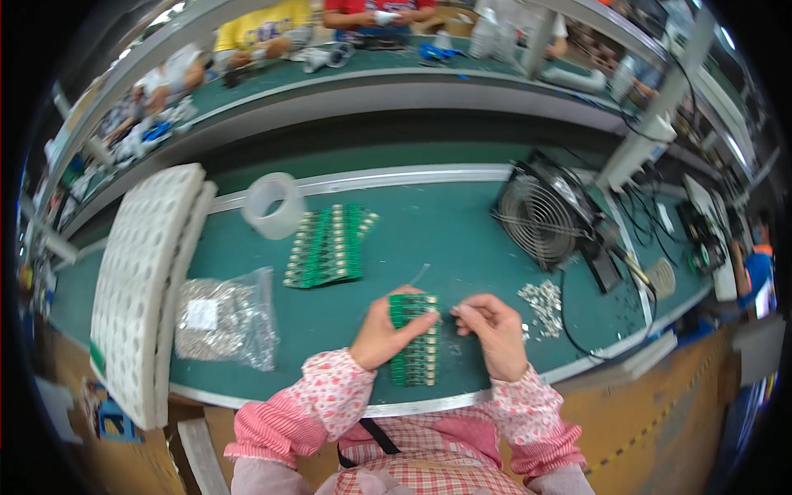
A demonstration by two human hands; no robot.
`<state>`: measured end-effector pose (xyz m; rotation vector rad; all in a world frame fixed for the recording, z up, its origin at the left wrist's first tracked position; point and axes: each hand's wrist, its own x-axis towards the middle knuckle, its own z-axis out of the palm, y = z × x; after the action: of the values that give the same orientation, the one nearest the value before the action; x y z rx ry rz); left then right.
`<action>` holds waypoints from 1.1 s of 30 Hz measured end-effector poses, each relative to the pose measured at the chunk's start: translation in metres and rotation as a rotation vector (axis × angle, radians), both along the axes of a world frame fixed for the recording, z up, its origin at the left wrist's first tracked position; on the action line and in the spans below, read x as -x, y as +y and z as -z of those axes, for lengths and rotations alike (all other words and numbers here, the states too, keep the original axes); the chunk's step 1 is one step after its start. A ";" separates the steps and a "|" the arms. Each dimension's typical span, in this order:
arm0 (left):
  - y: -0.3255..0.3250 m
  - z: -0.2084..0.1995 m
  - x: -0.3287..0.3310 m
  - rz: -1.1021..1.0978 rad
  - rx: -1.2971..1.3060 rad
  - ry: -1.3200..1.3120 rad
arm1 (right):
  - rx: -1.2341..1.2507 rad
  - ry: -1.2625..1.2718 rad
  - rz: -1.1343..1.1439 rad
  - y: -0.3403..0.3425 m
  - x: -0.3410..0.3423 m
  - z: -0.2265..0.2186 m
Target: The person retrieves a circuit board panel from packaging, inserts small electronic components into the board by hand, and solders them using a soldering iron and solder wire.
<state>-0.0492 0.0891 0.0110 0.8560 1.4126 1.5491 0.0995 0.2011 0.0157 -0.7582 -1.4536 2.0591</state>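
looking down from the head camera, the only view, you find a person at a green worktable (445, 223), wearing pink patterned sleeves. the left hand (381, 337) is closed around the upper left part of a green circuit board (415, 359), thumb laid across its face, holding it upright on the page near the table's front edge. a column of pale metal parts runs down the board's right side. just beside that side is the right hand (495, 334), its thumb and fingertips together in a pinch; the view is slightly blurred, so i cannot tell whether a tiny piece sits between them.

as for progress, the work looks partway through. the held board's column seems mostly filled, though single gaps would be too small to make out. beyond the hands, toward the back left, lies a group of similar green boards (330, 247), overlapping and also bearing rows of metal parts. plenty of material remains: loose metal pieces (541, 307) lie scattered to the right of the right hand, and a clear bag (235, 334), well filled with what look like similar pieces, rests at the left, beside a white dimpled foam block (136, 289). a black fan (540, 216) stands at the back right.
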 end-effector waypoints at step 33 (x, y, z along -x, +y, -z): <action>-0.003 -0.012 -0.018 -0.014 -0.036 0.341 | 0.183 0.218 0.402 -0.061 0.027 0.020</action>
<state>-0.0309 0.0865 0.0226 1.1766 1.6356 1.4913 0.0721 0.1397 -0.0041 -0.7938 -0.9170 1.9043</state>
